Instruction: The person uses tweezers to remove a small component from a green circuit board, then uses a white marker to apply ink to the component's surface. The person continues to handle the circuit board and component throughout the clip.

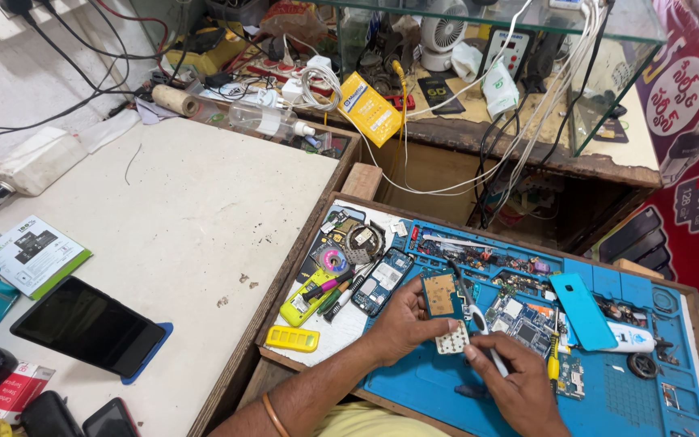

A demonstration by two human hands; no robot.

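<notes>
Two bare hands work over a blue repair mat [608, 388] set in a shallow wooden tray [285, 267]. Left hand [402, 324]: fingers curled closed around a small phone circuit board [441, 295], thumb on its lower edge, board face up and tilted slightly toward the camera. Copper-coloured bangle [273, 414] on the left wrist. Just below the board, touching the left fingertips, lies a white keypad membrane [452, 340]. Right hand [519, 384]: fingers closed in a pen grip on a white-handled tool [472, 311], with its thin dark tip resting at the right edge of the circuit board. Whether the tip touches the board or only hovers over it cannot be told.

Around the hands, on the mat: an opened phone body [382, 279] left of the board, a turquoise back cover [580, 307] to the right, a yellow-handled screwdriver [554, 360] beside the right hand, loose boards and small parts in the upper compartments. Yellow keypad [291, 337] lies at the tray's left side, near several pens [329, 291].

Left bench [188, 210], well apart from the hands: black smartphone [86, 325] face up on a blue pad, and a green-and-white box [34, 255].
</notes>
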